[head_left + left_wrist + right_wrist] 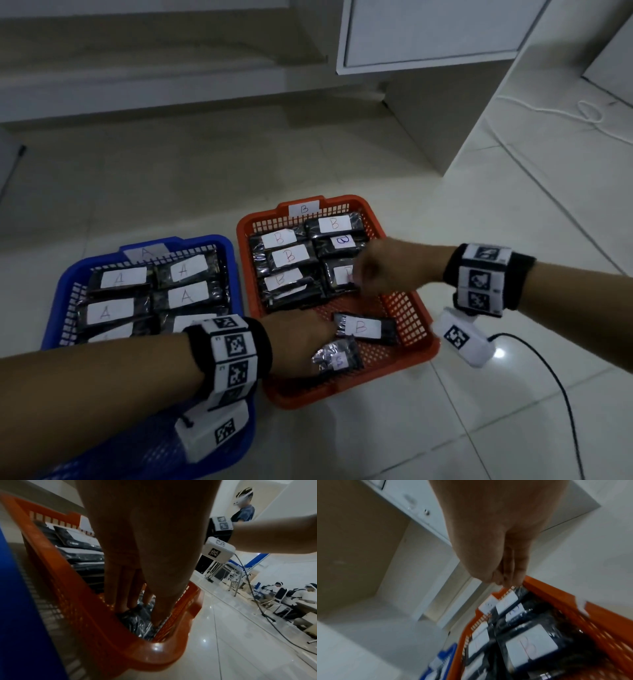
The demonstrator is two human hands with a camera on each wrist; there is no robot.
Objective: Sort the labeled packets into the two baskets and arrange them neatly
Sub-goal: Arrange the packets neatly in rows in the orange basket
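An orange basket (424, 329), tagged B, holds rows of dark packets with white B labels at its far end. A blue basket (56, 301), tagged A, stands to its left and is packed with A packets. My left hand (325, 346) reaches into the near end of the orange basket (120, 649) and pinches a crumpled dark packet (337, 358) between thumb and fingers (120, 588). A flat B packet (364, 328) lies loose just beyond it. My right hand (358, 275) hovers over a stacked B packet (339, 277), fingers bunched (500, 580) with nothing seen between them.
Both baskets sit on a pale tiled floor. A white cabinet (428, 34) hangs behind them and a wall corner (445, 120) stands at the right. A black cable (548, 377) trails from my right wrist. People sit at tables (291, 595) farther off.
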